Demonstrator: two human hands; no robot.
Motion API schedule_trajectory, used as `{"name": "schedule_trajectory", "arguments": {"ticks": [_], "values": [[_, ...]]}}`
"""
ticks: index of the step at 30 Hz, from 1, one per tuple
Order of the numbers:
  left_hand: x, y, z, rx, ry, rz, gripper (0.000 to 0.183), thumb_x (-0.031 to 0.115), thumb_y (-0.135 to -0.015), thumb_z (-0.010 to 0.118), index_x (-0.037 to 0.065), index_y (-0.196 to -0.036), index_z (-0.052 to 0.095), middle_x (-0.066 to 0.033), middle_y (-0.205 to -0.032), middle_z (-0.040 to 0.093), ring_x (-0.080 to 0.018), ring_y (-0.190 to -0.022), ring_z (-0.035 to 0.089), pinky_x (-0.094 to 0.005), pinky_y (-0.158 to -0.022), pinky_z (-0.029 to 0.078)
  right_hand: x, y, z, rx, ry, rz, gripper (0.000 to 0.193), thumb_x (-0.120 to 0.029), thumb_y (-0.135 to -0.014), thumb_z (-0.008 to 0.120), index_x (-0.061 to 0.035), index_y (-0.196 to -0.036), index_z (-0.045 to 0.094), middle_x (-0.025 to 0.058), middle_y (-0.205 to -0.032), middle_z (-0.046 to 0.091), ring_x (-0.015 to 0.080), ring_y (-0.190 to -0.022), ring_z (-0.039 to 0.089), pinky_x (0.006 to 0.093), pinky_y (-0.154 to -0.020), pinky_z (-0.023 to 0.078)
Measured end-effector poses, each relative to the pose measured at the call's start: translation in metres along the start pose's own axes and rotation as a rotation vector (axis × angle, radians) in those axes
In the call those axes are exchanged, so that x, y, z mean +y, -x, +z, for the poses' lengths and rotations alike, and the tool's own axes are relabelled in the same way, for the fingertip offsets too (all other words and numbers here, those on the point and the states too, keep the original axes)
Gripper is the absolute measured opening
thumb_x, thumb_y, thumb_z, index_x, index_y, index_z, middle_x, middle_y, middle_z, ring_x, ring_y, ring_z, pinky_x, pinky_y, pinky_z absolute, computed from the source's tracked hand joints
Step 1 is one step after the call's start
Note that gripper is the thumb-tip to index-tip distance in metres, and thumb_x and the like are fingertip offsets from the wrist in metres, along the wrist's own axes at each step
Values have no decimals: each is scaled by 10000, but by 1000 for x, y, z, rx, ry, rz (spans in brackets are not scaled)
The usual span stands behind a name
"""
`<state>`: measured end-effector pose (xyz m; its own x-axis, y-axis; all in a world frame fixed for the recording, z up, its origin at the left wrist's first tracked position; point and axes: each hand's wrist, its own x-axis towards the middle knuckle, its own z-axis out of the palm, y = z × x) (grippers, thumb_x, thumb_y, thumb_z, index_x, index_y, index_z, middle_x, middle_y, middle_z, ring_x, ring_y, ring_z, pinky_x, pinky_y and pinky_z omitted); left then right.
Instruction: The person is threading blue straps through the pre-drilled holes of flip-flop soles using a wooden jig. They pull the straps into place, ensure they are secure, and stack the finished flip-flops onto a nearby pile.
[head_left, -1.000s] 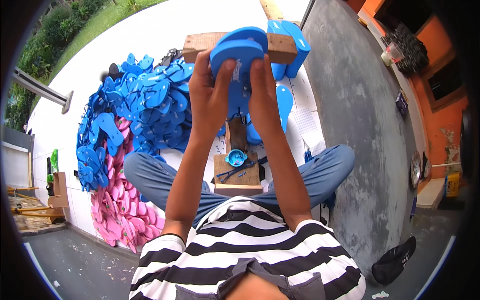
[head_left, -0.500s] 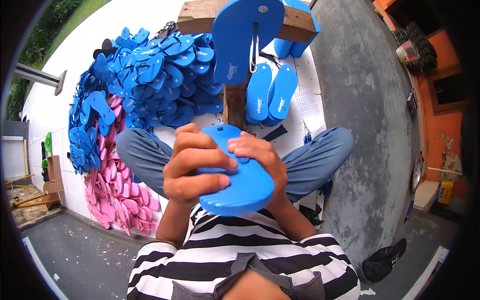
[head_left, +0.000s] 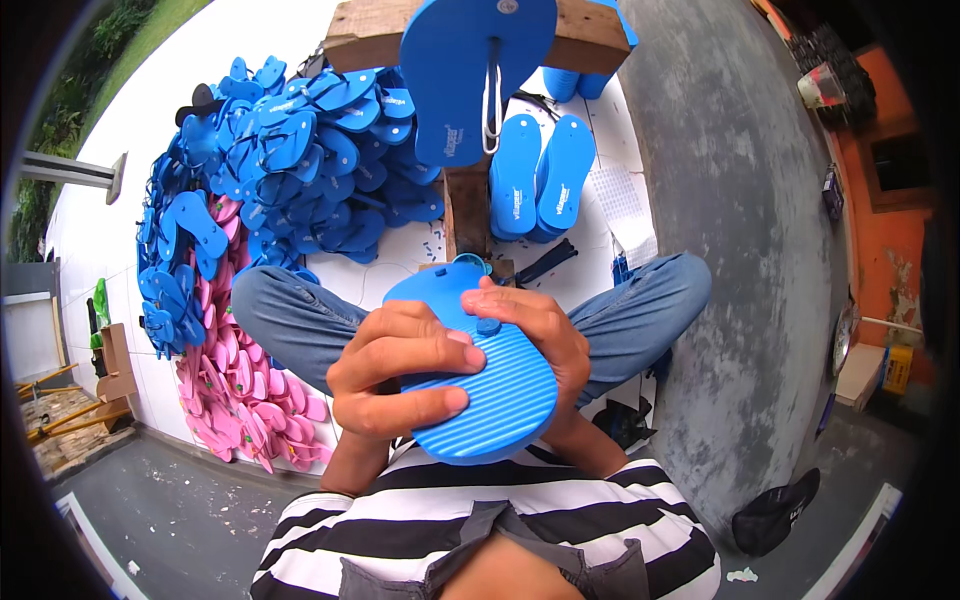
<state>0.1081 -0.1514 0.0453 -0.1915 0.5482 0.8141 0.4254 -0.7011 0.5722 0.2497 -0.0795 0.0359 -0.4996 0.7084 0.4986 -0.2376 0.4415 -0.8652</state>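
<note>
Both hands hold a blue flip-flop (head_left: 485,405) in front of my chest, its ribbed underside facing up and a round plug showing in a hole. My left hand (head_left: 405,365) grips the sole's left edge, fingers bent over the ribbed face. My right hand (head_left: 545,345) wraps the right edge, fingertips beside the plug. Straps are hidden beneath the sole. Just beyond, a blue sole (head_left: 440,90) rests against a wooden stand (head_left: 365,35), with a white loop (head_left: 492,105) hanging from its slot.
Left lie heaps of blue flip-flops (head_left: 290,150) and pink flip-flops (head_left: 235,390). Stacked blue soles (head_left: 515,180) stand right of the post, near dark straps (head_left: 545,262) and a printed sheet (head_left: 625,215). A black cap (head_left: 775,515) lies at lower right.
The held flip-flop has tilted so its ribbed underside shows more fully. It and both hands sit slightly lower in view. Both hands keep their hold.
</note>
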Motion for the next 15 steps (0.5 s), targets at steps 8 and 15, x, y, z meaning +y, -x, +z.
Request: {"name": "schedule_trajectory", "arguments": {"ticks": [8, 15], "values": [[-3, -3, -3, -97, -184, -154, 332, 110, -697, 771, 62, -961, 574, -169, -929, 669, -306, -816, 680, -372, -695, 558, 8, 2, -7, -76, 176, -9, 400, 39, -792, 688, 8, -1182, 600, 168, -1116, 666, 339, -1061, 659, 426, -947, 522], [-29, 15, -3, -124, -202, -374, 416, 43, -742, 805, 33, -1071, 552, -162, -936, 676, -267, -809, 679, -342, -719, 545, 36, 13, 0, -33, 227, 160, 400, -51, -856, 675, -8, -1241, 575, 165, -1060, 652, 378, -977, 653, 422, -845, 521]]}}
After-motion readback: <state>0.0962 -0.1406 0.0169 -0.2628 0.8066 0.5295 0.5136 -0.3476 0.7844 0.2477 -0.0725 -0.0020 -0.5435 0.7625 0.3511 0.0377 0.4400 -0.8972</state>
